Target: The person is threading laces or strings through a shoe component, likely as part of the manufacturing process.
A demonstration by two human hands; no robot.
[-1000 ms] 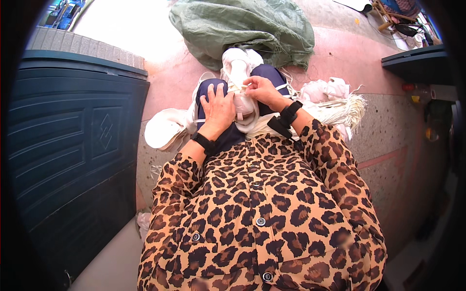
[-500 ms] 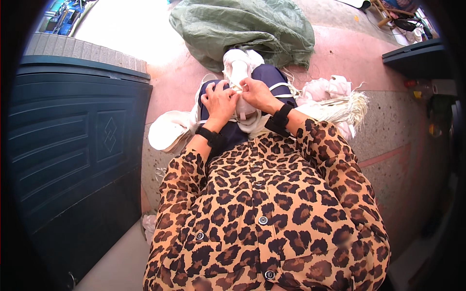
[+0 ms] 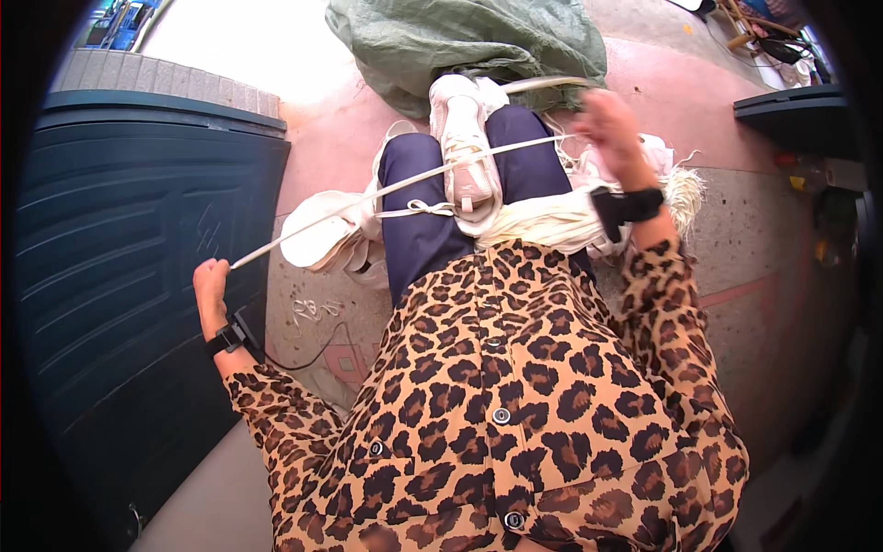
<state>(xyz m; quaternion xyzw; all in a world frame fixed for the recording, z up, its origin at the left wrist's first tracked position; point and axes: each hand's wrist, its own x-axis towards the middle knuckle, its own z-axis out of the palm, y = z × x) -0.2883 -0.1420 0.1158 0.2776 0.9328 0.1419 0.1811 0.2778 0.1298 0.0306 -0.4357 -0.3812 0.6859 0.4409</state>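
A cream shoelace [image 3: 368,201] is drawn taut in a long slanting line, low on the left and high on the right. My left hand [image 3: 212,278], out by the blue door, is closed on one end. Up on the right, my right hand [image 3: 609,131], smeared by motion, is closed on the other side, and a blurred pale strip trails off it. Between my knees rests a pale pink and white sneaker [image 3: 471,179], heel toward me; the lace crosses its upper, and I cannot tell if it runs through eyelets. A white bow-tied cord [image 3: 423,208] lies across my left thigh.
A bundle of cream laces [image 3: 547,221] lies across my lap. White shoes [image 3: 317,235] sit at left, pinkish ones [image 3: 658,152] at right. Ahead is a green woven sack [image 3: 478,41]. The blue panelled door [image 3: 138,230] stands close on the left.
My hands were together over the shoe; they have swept far apart, left hand down and left, right hand up and right, stretching the lace between them. The lace bundle on my lap shows more now.
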